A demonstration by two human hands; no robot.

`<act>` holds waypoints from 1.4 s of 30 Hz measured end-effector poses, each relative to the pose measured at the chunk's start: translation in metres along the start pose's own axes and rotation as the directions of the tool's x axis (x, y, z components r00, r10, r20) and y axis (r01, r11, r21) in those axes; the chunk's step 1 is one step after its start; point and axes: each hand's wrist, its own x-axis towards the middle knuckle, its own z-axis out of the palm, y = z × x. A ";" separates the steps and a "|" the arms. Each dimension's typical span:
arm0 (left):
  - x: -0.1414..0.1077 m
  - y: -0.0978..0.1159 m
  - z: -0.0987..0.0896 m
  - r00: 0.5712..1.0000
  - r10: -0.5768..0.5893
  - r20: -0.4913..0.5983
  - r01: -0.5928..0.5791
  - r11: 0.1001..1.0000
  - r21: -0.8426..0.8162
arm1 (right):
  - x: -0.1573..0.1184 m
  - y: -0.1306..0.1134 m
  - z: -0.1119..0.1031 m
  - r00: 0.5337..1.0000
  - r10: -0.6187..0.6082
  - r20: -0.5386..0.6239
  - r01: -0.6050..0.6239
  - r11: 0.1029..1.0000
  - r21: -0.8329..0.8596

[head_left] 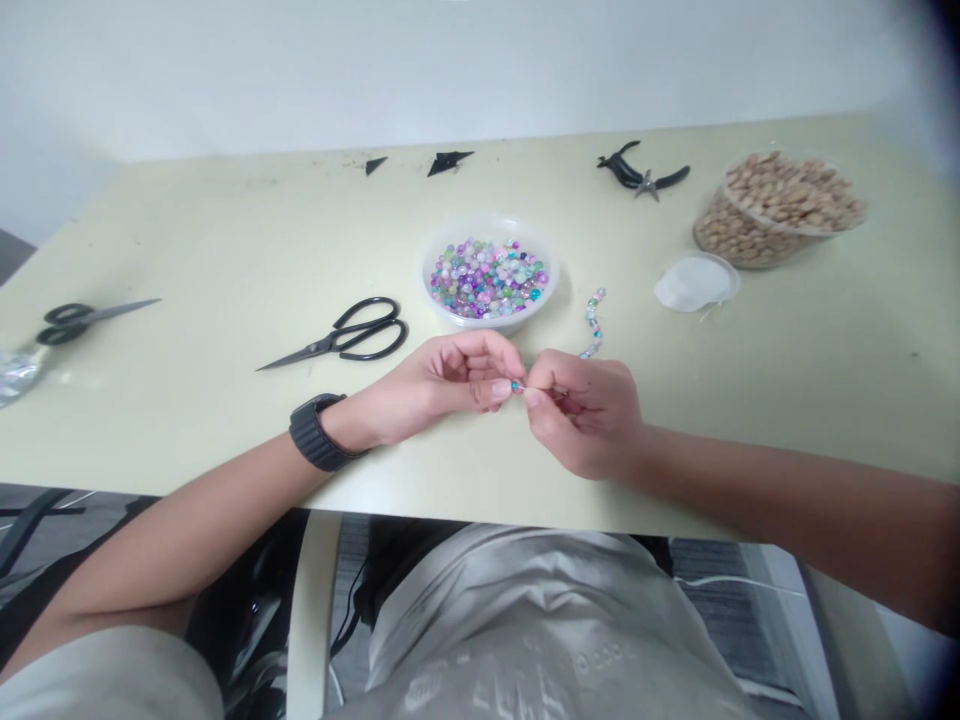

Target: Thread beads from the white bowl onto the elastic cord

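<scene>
My left hand (pixel 472 378) is closed in a pinch, with a small blue bead (pixel 516 386) at its thumb and fingertips. Touching close beside it, my right hand (pixel 581 410) pinches what looks like a thin thread, mostly hidden by the fingers. A string of pastel beads (pixel 592 325) lies on the table just beyond the right hand and runs back toward its knuckles. Behind my hands stands a white bowl (pixel 553 290) full of purple, pink, green and blue beads. Black-handled scissors (pixel 330 342) lie beyond my left wrist, which wears a dark watch.
A second pair of scissors (pixel 90 315) lies far left near a crumpled clear wrapper (pixel 16 375). Black pliers (pixel 637 178) and dark scraps (pixel 448 161) are toward the back. At right stand a tub of nuts or beans (pixel 780 215) and a white translucent disc (pixel 696 282).
</scene>
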 end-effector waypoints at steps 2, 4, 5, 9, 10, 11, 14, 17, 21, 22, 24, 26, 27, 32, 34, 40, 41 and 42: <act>0.000 0.000 0.000 1.000 0.006 0.000 -0.006 1.000 0.011 | 0.000 0.000 0.000 1.000 0.007 0.002 -0.007 1.000 0.003; 0.000 -0.001 0.000 1.000 0.008 -0.002 -0.008 1.000 0.021 | -0.001 0.001 0.000 1.000 0.012 0.004 -0.012 1.000 0.007; 0.000 0.000 0.000 1.000 0.008 -0.005 -0.008 1.000 0.025 | -0.001 0.001 0.001 1.000 0.012 0.005 -0.013 1.000 0.010; 0.000 0.001 0.001 1.000 0.010 -0.023 -0.009 0.999 0.044 | -0.001 0.001 0.001 1.000 0.000 0.010 0.000 1.000 0.017; -0.001 0.001 0.001 0.999 0.011 -0.031 -0.009 0.999 0.051 | -0.001 0.001 0.001 1.000 -0.002 0.013 0.002 1.000 0.020; -0.001 0.002 0.002 0.999 0.014 -0.039 -0.011 0.998 0.059 | -0.001 0.001 0.001 1.000 -0.004 0.014 0.004 1.000 0.022; -0.001 0.004 0.002 0.997 0.038 -0.064 -0.031 0.995 0.097 | 0.000 0.001 0.000 1.000 -0.003 0.020 0.002 1.000 0.021; -0.002 0.005 0.001 0.994 0.067 -0.090 -0.052 0.986 0.159 | -0.001 0.000 0.000 1.000 0.013 0.024 -0.013 1.000 0.017; -0.002 0.006 0.001 0.990 0.089 -0.109 -0.064 0.975 0.214 | -0.001 0.000 0.000 1.000 0.009 0.018 -0.009 0.999 0.032; -0.002 0.007 0.001 0.990 0.093 -0.109 -0.067 0.973 0.223 | -0.001 0.001 0.000 1.000 0.006 0.015 -0.006 0.999 0.033; -0.002 0.007 0.001 0.989 0.105 -0.107 -0.076 0.967 0.244 | -0.001 0.001 0.000 1.000 0.006 0.013 -0.006 0.999 0.034; -0.003 0.007 0.001 0.987 0.116 -0.108 -0.083 0.959 0.270 | -0.001 0.002 0.000 1.000 0.011 0.019 -0.012 0.999 0.037; -0.003 0.007 0.001 0.987 0.121 -0.106 -0.087 0.956 0.282 | -0.001 0.002 0.000 1.000 0.013 0.022 -0.014 0.999 0.038; -0.005 0.008 0.001 0.985 0.145 -0.091 -0.109 0.939 0.325 | -0.001 0.001 0.000 0.999 0.036 0.032 -0.037 0.999 0.022; -0.006 0.008 0.001 0.984 0.149 -0.098 -0.107 0.933 0.343 | -0.002 0.001 -0.001 0.999 0.043 0.027 -0.043 0.999 0.014; -0.007 0.009 -0.001 0.979 0.166 -0.119 -0.106 0.911 0.399 | -0.003 0.000 -0.001 0.998 0.063 0.029 -0.064 0.997 0.033; -0.007 0.009 -0.001 0.978 0.169 -0.123 -0.106 0.907 0.407 | -0.002 0.000 -0.001 0.997 0.067 0.033 -0.068 0.997 0.046; -0.008 0.010 -0.001 0.977 0.175 -0.125 -0.109 0.903 0.415 | -0.002 0.000 -0.001 0.997 0.070 0.035 -0.072 0.996 0.059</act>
